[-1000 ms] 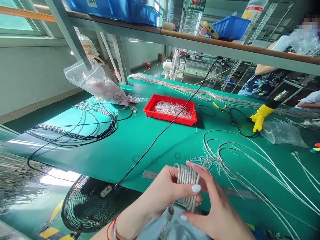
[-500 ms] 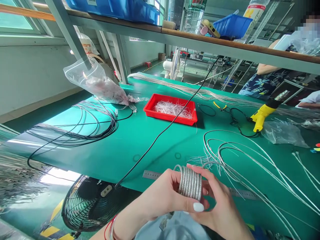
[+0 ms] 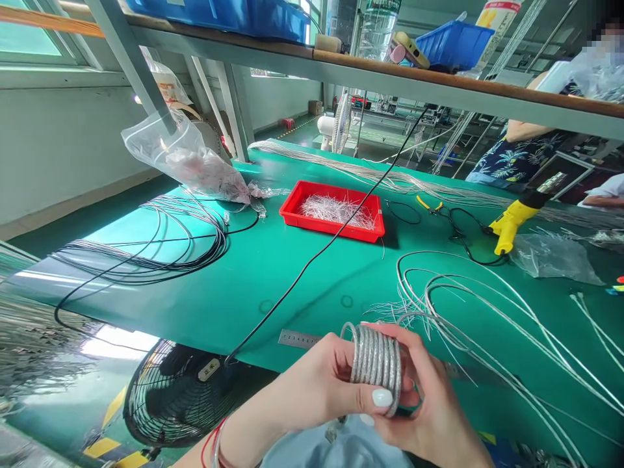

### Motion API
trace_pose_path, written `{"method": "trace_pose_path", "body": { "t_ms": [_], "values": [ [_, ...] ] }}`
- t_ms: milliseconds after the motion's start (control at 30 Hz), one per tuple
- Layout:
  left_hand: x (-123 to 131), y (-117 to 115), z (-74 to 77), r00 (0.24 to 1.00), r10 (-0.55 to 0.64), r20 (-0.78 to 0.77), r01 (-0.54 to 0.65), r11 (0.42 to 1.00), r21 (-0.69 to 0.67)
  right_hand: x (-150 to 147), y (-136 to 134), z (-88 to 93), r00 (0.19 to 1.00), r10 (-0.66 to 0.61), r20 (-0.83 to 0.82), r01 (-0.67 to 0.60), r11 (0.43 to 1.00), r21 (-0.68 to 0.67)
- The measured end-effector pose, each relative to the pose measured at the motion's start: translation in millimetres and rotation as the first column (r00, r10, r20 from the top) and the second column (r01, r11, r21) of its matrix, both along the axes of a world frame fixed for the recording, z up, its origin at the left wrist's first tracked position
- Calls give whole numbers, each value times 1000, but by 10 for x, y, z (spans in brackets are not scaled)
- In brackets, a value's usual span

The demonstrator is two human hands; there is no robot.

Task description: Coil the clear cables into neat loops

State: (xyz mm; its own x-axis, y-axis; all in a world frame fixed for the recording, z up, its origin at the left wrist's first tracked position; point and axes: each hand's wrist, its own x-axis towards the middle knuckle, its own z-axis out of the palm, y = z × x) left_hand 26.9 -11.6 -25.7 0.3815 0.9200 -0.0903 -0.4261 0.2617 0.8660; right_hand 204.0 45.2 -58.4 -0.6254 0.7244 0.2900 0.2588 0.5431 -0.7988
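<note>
"Spreading across the middle of the frame, what is carrying everything?"

"The green table (image 3: 234,279). Pale cables (image 3: 426,305) are lying in wide loops at right and black cables (image 3: 214,250) at left, probably sitting apart so they aren't tangling. A black fan (image 3: 166,396) is showing past the near edge, lower left."

"And smaller than that?"

"The red tray (image 3: 312,223) is resting a little above centre, holding short pale strands (image 3: 322,208), likely so they aren't scattering."

"What is happening at lower centre?"

"The left hand (image 3: 326,377) is clasping the left side of a coil of silvery cable (image 3: 374,364), its thumb pressing across the lower front windings. The right hand (image 3: 424,390) is curling about the right end, a finger resting along the top."

"How wide is each grip standing?"

"Only as wide as the coil is allowing. I'm guessing that thumb is keeping the turns snug; what the hidden fingers are doing, I can't tell."
</note>
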Motion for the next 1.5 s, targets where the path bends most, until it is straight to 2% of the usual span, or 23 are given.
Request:
{"method": "trace_pose_path", "body": {
  "t_ms": [133,267,433,500,600,700,767,800,833,900,933,967,1000,1067,1167,1233,1267,1367,1433,1500],
  "values": [
    [9,-13,35,999,-44,-23,45,999,28,65,4,-52,999,37,-6,-37,997,-71],
    [46,-32,27,999,-9,-32,6,996,-86,92,9,-70,1000,19,19,-16,994,-112],
    [94,-35,-87,993,18,118,-7,996,-91,8,7,-21,994,90,-67,-101,979,-179],
    [105,-24,-123,986,63,155,-54,997,-63,-13,14,-15,989,114,-91,-130,973,-189],
    [68,-11,-151,953,192,233,-184,981,-55,-5,56,-39,987,109,-117,-134,962,-236],
    [-63,-23,-177,867,305,395,-302,951,-72,36,168,-114,988,-39,-152,0,968,-249],
    [-170,-47,-201,807,319,497,-334,941,-62,59,296,-198,964,-204,-172,183,975,-128],
    [-215,-63,-214,788,313,530,-341,939,-48,64,376,-249,939,-297,-171,298,954,-21],
    [-249,-79,-226,778,304,550,-344,938,-32,63,463,-304,906,-389,-167,409,907,104],
    [-283,-109,-245,773,284,568,-345,938,1,41,648,-419,835,-528,-156,548,765,339],
    [-287,-123,-252,771,269,578,-343,939,21,23,737,-474,813,-562,-152,569,710,416],
    [-287,-136,-255,769,252,588,-341,939,43,3,816,-522,810,-567,-150,565,684,462],
    [-290,-148,-256,766,238,598,-342,937,65,-17,882,-563,823,-548,-149,545,688,480],
    [-320,-168,-244,736,246,631,-378,922,81,-41,965,-612,867,-475,-153,487,740,464],
    [-446,-173,-197,576,391,718,-548,836,-16,-18,982,-599,910,-367,-192,414,804,427],
    [-558,-156,-158,465,540,702,-669,734,-122,31,964,-540,920,-310,-237,387,807,447],
    [-608,-142,-142,438,614,657,-720,677,-153,58,956,-498,928,-277,-251,367,802,471],
    [-695,-95,-125,413,765,494,-824,545,-155,119,936,-344,963,-159,-218,259,776,575],
    [-694,-76,-134,415,798,438,-846,515,-136,137,906,-237,986,-84,-142,158,732,663],
    [-663,-72,-146,460,815,351,-850,519,-93,144,845,-137,998,-24,-61,61,692,720]
  ]
}}
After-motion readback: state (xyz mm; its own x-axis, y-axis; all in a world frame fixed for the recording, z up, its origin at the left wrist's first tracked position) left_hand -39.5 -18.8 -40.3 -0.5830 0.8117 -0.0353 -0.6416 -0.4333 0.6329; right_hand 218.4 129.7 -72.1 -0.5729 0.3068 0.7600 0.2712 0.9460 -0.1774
